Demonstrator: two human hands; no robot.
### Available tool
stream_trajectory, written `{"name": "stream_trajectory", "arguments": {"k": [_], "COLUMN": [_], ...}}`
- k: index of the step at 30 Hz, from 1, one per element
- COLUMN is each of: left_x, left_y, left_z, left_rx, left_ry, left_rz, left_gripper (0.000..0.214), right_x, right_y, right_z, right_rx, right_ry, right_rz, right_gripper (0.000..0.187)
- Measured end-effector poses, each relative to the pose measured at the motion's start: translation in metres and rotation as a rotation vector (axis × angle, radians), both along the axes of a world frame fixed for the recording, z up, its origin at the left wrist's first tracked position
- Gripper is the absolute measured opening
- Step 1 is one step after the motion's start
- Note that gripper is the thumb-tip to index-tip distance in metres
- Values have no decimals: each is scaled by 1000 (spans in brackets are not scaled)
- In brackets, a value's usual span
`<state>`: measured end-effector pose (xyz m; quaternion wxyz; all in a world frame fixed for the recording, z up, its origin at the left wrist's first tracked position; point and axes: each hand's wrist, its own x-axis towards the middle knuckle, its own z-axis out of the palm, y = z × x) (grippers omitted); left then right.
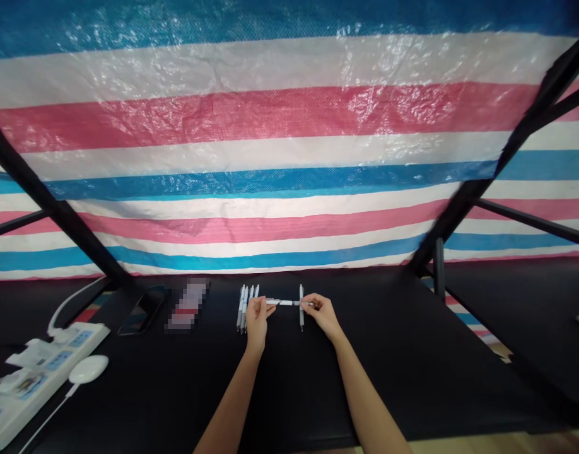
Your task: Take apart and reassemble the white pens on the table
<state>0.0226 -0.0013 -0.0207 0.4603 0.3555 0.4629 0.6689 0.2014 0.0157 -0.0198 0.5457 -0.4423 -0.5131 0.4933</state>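
Note:
Between my two hands a white pen (284,302) is held level above the black table. My left hand (257,318) pinches its left end, and my right hand (320,312) has its fingers closed at the grey right end. Just left of my left hand, several white and grey pens (242,310) lie side by side, partly covered by that hand. One more pen (301,320) lies lengthwise on the table under the held pen, close to my right fingertips.
A white power strip (57,372) with plugs and a round white charger (88,369) sits at the left. Nearer the middle lie a dark phone (142,311) and a blurred flat item (188,306). Black frame bars (511,151) rise at both sides before a striped sheet (270,113).

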Motion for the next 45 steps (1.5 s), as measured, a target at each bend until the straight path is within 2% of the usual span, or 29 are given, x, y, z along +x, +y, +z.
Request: {"name": "stream_trajectory", "arguments": {"k": [6,8,11,13,15,19,22,27,31,34,37,39,42,45], "left_x": [0,-1,-1,0,0,0,0,0,0,0,-1,-1,-1,0], "left_y": [3,3,4,4,4,4,3,2,3,3,3,3,3,3], "left_z": [-4,-6,-6,-6,-6,-6,-5,-4,-5,-5,-6,-6,-6,-6], "left_rx": [9,12,7,2,-3,0,0,-5,-12,-16,-12,-5,-1,-10], "left_ry": [-3,4,0,-10,-16,-3,8,2,7,16,25,36,47,37], "left_rz": [-16,-18,-5,10,15,5,7,4,11,22,22,26,26,24], "left_gripper": [43,43,43,44,44,43,45,44,46,46,45,43,41,41], "right_x": [-2,-2,0,3,4,3,0,1,1,-1,-1,-1,-1,-2], "right_y": [1,1,0,0,2,4,4,3,5,6,5,4,4,3], "right_z": [-5,-4,-2,-1,-2,-7,-8,-5,-10,-13,-11,-10,-10,-10], "right_rx": [-14,10,71,127,153,77,29,163,106,68,152,190,127,73], "right_ry": [-93,-126,-79,-51,-45,-65,-99,-112,-154,-177,-181,-177,-187,-203], "right_rz": [-1,3,10,15,15,33,48,19,84,82,27,38,80,68], "right_gripper": [41,45,35,45,47,35,47,51,40,46,52,56,48,48]}}
